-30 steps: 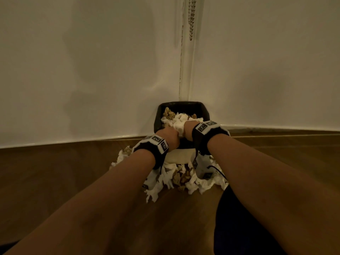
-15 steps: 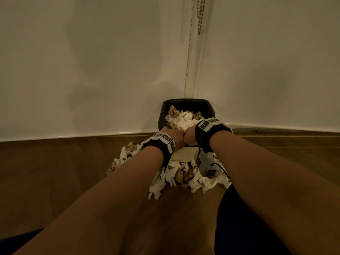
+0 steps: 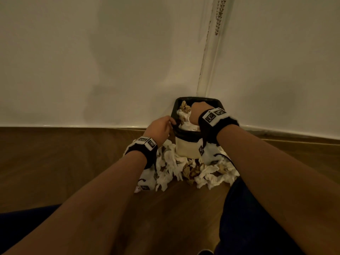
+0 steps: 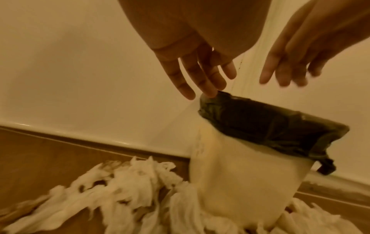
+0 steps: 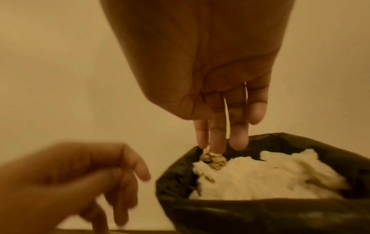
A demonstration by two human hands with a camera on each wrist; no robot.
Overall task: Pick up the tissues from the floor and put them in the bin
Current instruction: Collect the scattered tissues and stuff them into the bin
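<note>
The bin [image 3: 185, 148], lined with a black bag [image 4: 266, 125], stands in the wall corner, heaped with tissues [image 5: 260, 175]. More tissues [image 3: 174, 168] lie on the floor around its base, from 3 through 6 to 9 o'clock. The right hand [image 3: 197, 112] hangs over the heap, grip open, straight fingertips [image 5: 216, 142] touching a brown wad [image 5: 213, 159]. The left hand [image 3: 160, 128] is at the bin's 9 o'clock rim, grip open and holding nothing.

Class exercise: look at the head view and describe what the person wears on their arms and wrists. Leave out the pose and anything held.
Both forearms are bare, with no sleeves. Behind the left hand and the right hand, each wrist carries a black band topped by white blocks printed with square black-and-white markers. A white camera unit with a thin black cable hangs beneath each wrist.
</note>
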